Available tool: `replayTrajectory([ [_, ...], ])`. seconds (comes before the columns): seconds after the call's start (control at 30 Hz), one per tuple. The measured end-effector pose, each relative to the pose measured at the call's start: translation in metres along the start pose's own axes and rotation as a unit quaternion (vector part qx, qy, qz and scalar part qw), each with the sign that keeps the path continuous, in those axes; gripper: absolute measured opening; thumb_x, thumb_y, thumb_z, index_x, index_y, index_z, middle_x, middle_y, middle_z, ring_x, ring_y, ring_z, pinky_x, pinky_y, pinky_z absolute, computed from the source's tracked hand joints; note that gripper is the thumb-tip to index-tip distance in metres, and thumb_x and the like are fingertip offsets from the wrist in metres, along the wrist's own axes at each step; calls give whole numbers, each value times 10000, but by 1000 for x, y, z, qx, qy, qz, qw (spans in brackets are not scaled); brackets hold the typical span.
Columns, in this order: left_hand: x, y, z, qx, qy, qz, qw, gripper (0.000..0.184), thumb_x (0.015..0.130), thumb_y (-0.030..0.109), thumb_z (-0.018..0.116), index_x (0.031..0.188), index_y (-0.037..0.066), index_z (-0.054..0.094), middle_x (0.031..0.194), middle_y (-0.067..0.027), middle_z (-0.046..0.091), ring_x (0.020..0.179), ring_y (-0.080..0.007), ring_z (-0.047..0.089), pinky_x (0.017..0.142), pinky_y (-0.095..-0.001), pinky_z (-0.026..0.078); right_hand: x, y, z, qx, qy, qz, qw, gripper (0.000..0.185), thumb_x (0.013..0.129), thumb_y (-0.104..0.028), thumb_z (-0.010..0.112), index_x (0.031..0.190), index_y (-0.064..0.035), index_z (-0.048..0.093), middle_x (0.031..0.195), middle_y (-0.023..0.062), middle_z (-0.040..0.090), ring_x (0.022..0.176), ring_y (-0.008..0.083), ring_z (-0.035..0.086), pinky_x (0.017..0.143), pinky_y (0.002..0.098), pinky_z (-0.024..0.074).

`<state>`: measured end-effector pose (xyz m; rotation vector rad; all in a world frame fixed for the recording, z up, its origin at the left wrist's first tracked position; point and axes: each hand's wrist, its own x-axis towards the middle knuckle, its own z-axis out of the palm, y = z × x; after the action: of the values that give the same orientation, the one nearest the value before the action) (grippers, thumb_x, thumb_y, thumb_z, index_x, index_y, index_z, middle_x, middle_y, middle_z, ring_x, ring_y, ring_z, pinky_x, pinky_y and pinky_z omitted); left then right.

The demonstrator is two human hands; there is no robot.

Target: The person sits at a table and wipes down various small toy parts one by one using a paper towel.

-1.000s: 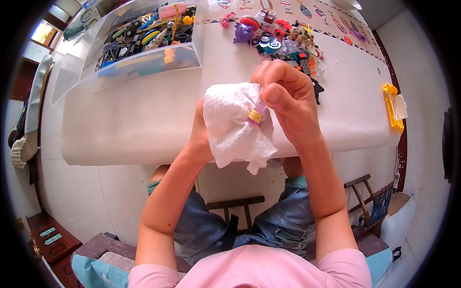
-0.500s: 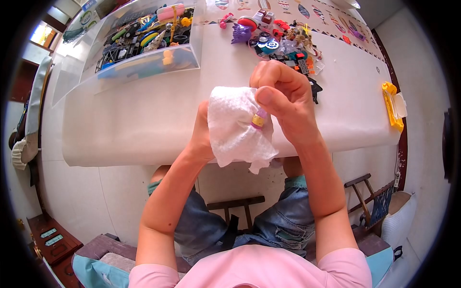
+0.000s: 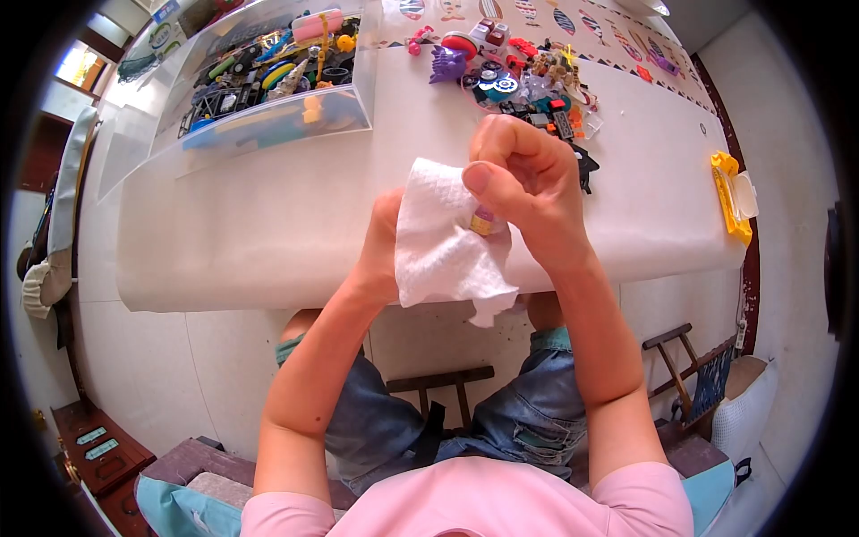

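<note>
A white wipe [image 3: 438,242] hangs draped over my left hand [image 3: 383,237], whose fingers are mostly hidden behind it. A small purple and yellow toy piece [image 3: 483,220] lies against the cloth, partly covered by my right thumb. With thumb and fingers closed, my right hand [image 3: 528,183] pinches at the wipe's upper right edge, just above the toy piece. Both hands are over the front part of the white table [image 3: 215,242].
At the back left stands a clear plastic box [image 3: 268,134] full of mixed toys. Beyond my right hand lies a pile of small toy parts [image 3: 528,80], with a purple toy [image 3: 447,64] at its left. A yellow wipes pack [image 3: 732,199] lies by the right edge.
My right thumb has moved slightly left across the wipe and now covers more of the toy piece. The wipe's top has shifted and folded to the right.
</note>
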<state>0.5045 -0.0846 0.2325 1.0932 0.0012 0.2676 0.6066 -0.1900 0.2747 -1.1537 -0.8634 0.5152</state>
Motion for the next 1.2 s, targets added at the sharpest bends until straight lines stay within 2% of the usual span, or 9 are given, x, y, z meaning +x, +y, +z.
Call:
replayTrajectory([
  [0.17,-1,13,5,-98,13,-84,992,153,788,128,565,896,20,574,791,-31,584,723,-90,548,643,-236,443,1,3,1,-170,58,-77,981,191,688,-32,623,601,-21,453,565,-2,436,531,52,397,490,198,327],
  [0.23,1,1,-2,89,-5,41,995,192,814,206,556,891,31,566,781,-19,562,690,-86,522,612,-229,424,4,2,3,-249,75,-117,958,185,681,-29,627,600,-20,460,559,10,435,525,63,406,488,201,335],
  [0.33,4,19,1,48,52,-35,997,197,826,226,565,871,34,567,737,-7,544,659,-75,500,562,-221,404,4,3,7,-338,76,-155,925,183,721,-60,638,621,-21,489,581,11,444,544,62,433,493,205,353],
  [0.4,3,14,-1,3,106,-74,992,152,800,155,583,884,29,578,733,-8,555,670,-68,509,556,-224,417,6,10,10,-200,76,-105,971,186,756,-87,632,646,-21,497,620,3,456,553,52,427,497,198,345],
  [0.5,-2,9,-3,184,48,66,980,185,756,137,604,908,32,586,758,-4,570,685,-67,528,578,-231,436,3,10,11,-33,38,-58,997,196,799,-129,614,683,-18,502,675,-5,466,582,47,416,517,192,335],
  [0.53,-8,7,-4,162,32,113,980,223,704,116,631,907,33,594,769,1,582,701,-61,541,603,-234,445,3,11,11,17,17,-50,998,201,812,-143,606,695,-17,502,692,-7,469,594,47,413,526,191,332],
  [0.57,-11,11,-1,133,98,14,986,257,625,92,684,863,39,604,743,-13,599,662,-95,568,586,-245,449,4,12,10,39,-11,-62,997,200,814,-144,603,700,-16,501,694,-4,467,603,51,409,534,193,329],
  [0.67,-16,15,1,171,60,70,981,253,608,95,693,839,41,604,728,-22,596,640,-120,567,570,-253,446,5,12,13,112,-83,-75,987,204,813,-142,597,692,-13,495,692,15,464,641,74,403,555,203,318],
  [1.2,-12,24,3,364,-3,313,877,239,537,105,731,729,49,602,663,-64,583,539,-224,563,493,-293,430,4,9,10,170,-158,-75,970,207,722,-123,674,645,-24,511,665,37,479,635,108,432,558,222,339],
])
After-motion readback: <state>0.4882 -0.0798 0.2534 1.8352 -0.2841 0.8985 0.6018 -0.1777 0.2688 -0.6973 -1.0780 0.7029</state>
